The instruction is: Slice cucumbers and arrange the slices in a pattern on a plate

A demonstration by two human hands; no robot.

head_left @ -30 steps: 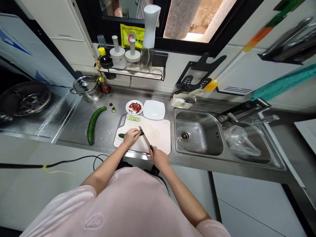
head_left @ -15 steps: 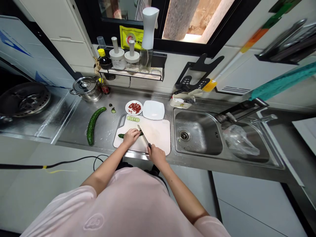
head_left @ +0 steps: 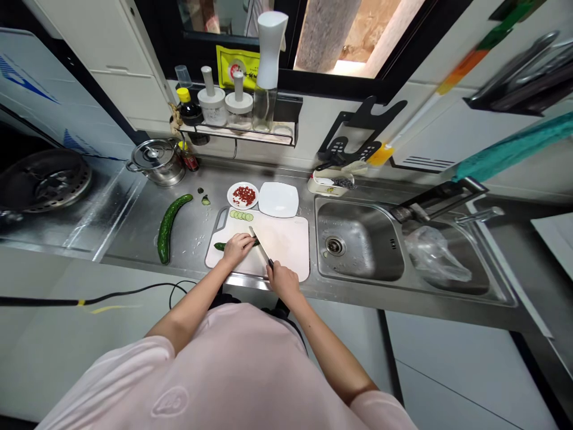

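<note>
My left hand [head_left: 239,247] is closed over a green cucumber [head_left: 219,246] lying on the white cutting board [head_left: 290,245]. The cucumber's left end sticks out past the fingers; its middle is hidden under them. My right hand [head_left: 283,279] grips the black handle of a kitchen knife [head_left: 261,245]. The blade slants up and to the left, against the cucumber's right end beside my left fingertips. A short row of cucumber slices [head_left: 240,215] lies near the board's far left corner. A whole cucumber [head_left: 168,230] rests on the steel counter to the left.
Behind the board stand a plate of chopped red pieces [head_left: 244,195] and a white square plate [head_left: 278,199]. Cucumber scraps [head_left: 205,200] lie left of them. A sink [head_left: 362,239] is to the right; a lidded pot [head_left: 159,161] and a wok [head_left: 42,179] are at left.
Almost nothing differs. My right hand and the knife have shifted very slightly; my left hand stays on the cucumber.
</note>
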